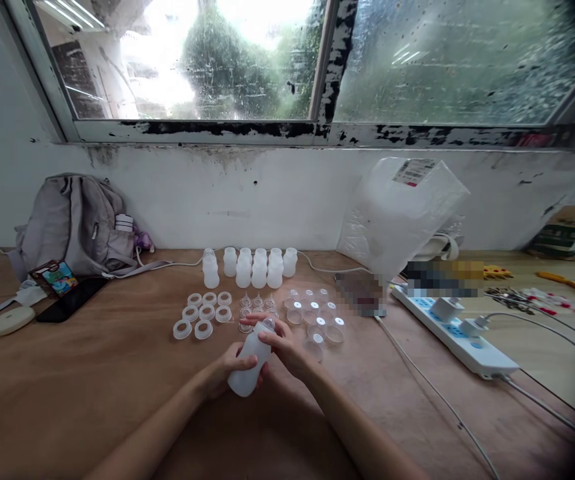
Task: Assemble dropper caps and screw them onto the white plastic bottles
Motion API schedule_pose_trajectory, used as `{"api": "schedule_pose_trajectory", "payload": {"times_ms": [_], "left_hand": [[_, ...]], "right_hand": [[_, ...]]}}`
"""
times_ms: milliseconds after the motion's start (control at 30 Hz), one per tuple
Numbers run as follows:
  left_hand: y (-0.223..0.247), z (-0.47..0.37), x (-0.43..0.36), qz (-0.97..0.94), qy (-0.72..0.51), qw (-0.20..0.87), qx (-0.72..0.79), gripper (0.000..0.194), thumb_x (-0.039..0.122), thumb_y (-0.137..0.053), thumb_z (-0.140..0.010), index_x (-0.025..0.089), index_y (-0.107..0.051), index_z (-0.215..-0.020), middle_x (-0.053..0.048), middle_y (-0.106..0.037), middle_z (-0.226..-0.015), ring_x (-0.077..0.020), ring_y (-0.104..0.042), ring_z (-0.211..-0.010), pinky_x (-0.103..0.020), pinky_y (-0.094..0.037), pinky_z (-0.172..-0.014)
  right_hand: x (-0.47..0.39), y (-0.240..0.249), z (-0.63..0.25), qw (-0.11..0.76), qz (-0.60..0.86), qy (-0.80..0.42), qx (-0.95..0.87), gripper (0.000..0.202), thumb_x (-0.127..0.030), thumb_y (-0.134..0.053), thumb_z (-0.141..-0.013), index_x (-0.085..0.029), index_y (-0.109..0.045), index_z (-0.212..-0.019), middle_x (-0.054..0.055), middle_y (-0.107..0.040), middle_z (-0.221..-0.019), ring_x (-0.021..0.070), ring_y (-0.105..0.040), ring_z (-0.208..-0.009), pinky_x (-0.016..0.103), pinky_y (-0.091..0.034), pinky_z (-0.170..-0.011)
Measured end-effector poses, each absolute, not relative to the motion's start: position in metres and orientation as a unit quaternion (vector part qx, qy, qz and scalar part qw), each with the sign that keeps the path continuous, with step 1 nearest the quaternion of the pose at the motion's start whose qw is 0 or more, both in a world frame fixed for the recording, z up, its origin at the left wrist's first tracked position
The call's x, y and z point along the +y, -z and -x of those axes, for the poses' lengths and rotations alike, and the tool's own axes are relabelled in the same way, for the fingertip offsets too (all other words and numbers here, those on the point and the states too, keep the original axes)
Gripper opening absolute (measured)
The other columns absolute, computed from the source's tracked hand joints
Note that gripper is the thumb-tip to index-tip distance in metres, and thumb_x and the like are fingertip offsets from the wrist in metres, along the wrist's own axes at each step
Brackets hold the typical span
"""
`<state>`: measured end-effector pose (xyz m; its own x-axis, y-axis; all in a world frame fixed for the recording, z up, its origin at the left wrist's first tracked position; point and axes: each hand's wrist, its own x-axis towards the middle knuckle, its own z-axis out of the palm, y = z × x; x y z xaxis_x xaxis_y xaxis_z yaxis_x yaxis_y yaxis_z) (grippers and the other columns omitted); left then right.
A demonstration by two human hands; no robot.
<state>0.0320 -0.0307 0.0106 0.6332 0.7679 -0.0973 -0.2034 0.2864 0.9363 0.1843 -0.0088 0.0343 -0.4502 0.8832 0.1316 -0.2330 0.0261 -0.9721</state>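
Note:
A frosted white baby bottle (246, 368) is tilted in front of me, its top leaning away to the right. My left hand (235, 365) is wrapped around its body. At the upper end my right hand (281, 339) grips around the neck, where a clear teat (268, 323) shows between the fingers; whether a ring is there is hidden. Just beyond my hands lie several clear teats (257, 302), partly covered by my right hand. White bottle rings (207, 312) sit in rows to the left. Clear caps (311, 309) stand in rows to the right.
Several frosted bottles (259, 270) stand near the wall, the leftmost one (210, 269) topped. A backpack (75, 223), a black phone (72, 300) and a beige round case (11, 321) are left. Rightward are a plastic bag (400, 213), a power strip (457, 333) and cables (430, 383).

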Motion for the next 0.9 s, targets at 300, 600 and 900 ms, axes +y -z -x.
{"api": "schedule_pose_trajectory", "payload": {"times_ms": [300,600,900], "left_hand": [[-0.012,-0.047,-0.027,-0.565,-0.36,0.633,0.387,0.031,0.027,-0.067,-0.055,0.012,-0.055,-0.079,-0.001,-0.055,-0.067,-0.0128,-0.05,-0.061,-0.025,-0.04,-0.055],[-0.027,-0.057,-0.041,-0.635,-0.35,0.557,0.405,0.026,0.019,-0.062,-0.057,0.012,-0.053,-0.08,-0.001,-0.054,-0.068,-0.0126,-0.05,-0.062,-0.023,-0.039,-0.054],[-0.015,-0.063,-0.046,-0.735,-0.352,0.257,0.519,0.045,0.021,-0.056,-0.063,0.015,-0.045,-0.106,-0.002,-0.06,-0.077,-0.0162,-0.056,-0.064,-0.025,-0.042,-0.054]], "right_hand": [[-0.011,-0.036,-0.179,0.502,0.33,-0.589,-0.54,0.021,-0.033,-0.062,-0.067,-0.019,-0.059,-0.083,0.004,-0.065,-0.084,0.0182,-0.058,-0.078,0.027,-0.044,-0.065],[-0.013,-0.04,-0.182,0.486,0.234,-0.682,-0.493,0.009,-0.019,-0.062,-0.061,-0.018,-0.057,-0.068,0.001,-0.065,-0.07,0.0202,-0.06,-0.083,0.029,-0.044,-0.069],[-0.025,-0.038,-0.176,0.549,0.296,-0.589,-0.514,0.014,-0.022,-0.064,-0.062,-0.018,-0.052,-0.068,0.004,-0.066,-0.079,0.0205,-0.059,-0.085,0.027,-0.043,-0.068]]}}
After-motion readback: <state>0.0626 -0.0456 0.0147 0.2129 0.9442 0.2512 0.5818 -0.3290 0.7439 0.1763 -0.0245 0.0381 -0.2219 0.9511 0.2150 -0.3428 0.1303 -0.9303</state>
